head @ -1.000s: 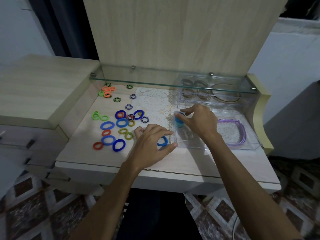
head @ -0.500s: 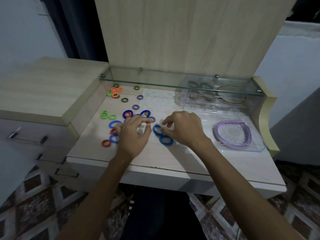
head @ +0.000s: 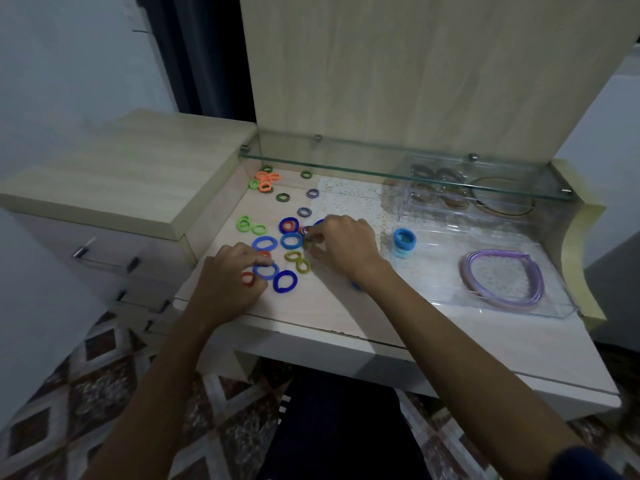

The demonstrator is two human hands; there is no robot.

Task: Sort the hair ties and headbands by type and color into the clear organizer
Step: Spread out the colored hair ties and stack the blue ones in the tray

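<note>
Loose hair ties (head: 291,241) in blue, red, olive, green, orange and purple lie on the left of the desk. My left hand (head: 227,282) rests its fingertips on a light-blue tie (head: 266,271), next to a red tie (head: 248,278). My right hand (head: 344,247) pinches a small dark tie (head: 308,242) among the blue ones. Another blue tie (head: 356,285) peeks out under my right wrist. The clear organizer tray (head: 446,271) at the right holds a stack of blue ties (head: 404,242) and purple headbands (head: 502,282).
A glass shelf (head: 398,169) hangs over the back of the desk. Under it sits a second clear box (head: 405,206) with ties and a thin headband (head: 502,202). A drawer unit (head: 104,174) stands higher at the left. The desk's front edge is close below my wrists.
Both hands have moved left into the pile of loose ties. A blue tie that lay under my right fingers is now beneath my right wrist. The view has moved closer to the desk.
</note>
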